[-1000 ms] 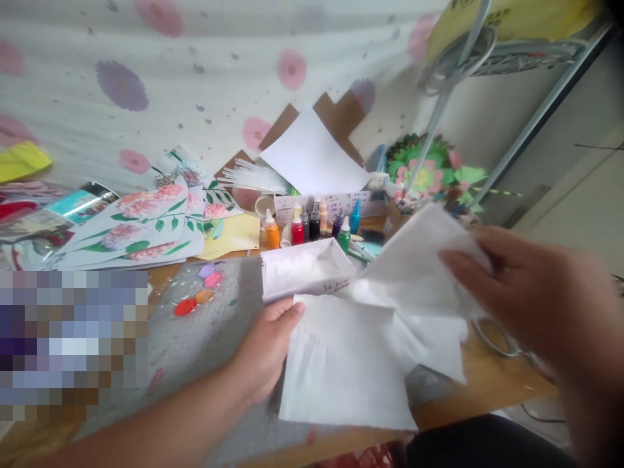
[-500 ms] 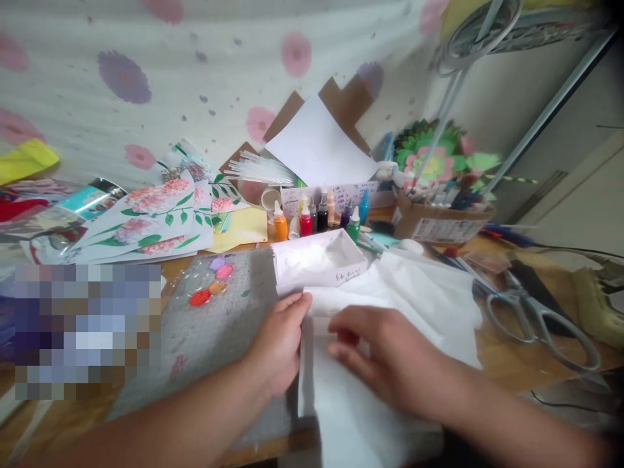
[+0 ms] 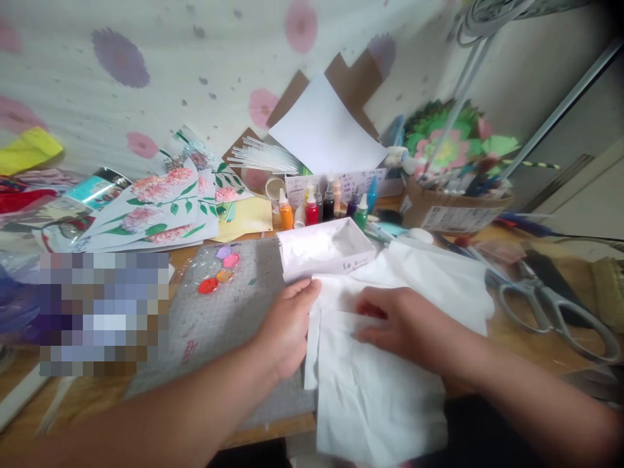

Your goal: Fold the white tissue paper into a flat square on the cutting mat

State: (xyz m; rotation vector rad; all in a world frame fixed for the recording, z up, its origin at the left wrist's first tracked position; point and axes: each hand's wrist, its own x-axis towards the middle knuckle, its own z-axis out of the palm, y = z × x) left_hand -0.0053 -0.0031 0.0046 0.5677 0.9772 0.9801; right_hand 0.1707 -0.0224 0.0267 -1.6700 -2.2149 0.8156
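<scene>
A white cloth lies across the right half of the work area, one part hanging over the table's front edge. My left hand is closed on the cloth's left edge, thumb on top and the other fingers mostly hidden underneath. A narrow folded strip shows just below that grip. Over the cloth, my right hand is bent, with a gap between thumb and curled forefinger and nothing visible in it; its other fingers are hidden. Right behind my left thumb stands a shallow white box with white material inside.
A grey cutting mat carries blobs of paint. Dropper bottles stand behind the box. Large scissors lie at right, below a cardboard box of tools. Flower paintings are at left, near a pixelated patch.
My right hand has shifted right across the cloth, away from my left hand. The left hand keeps its hold on the edge. The whole view has tilted slightly downward.
</scene>
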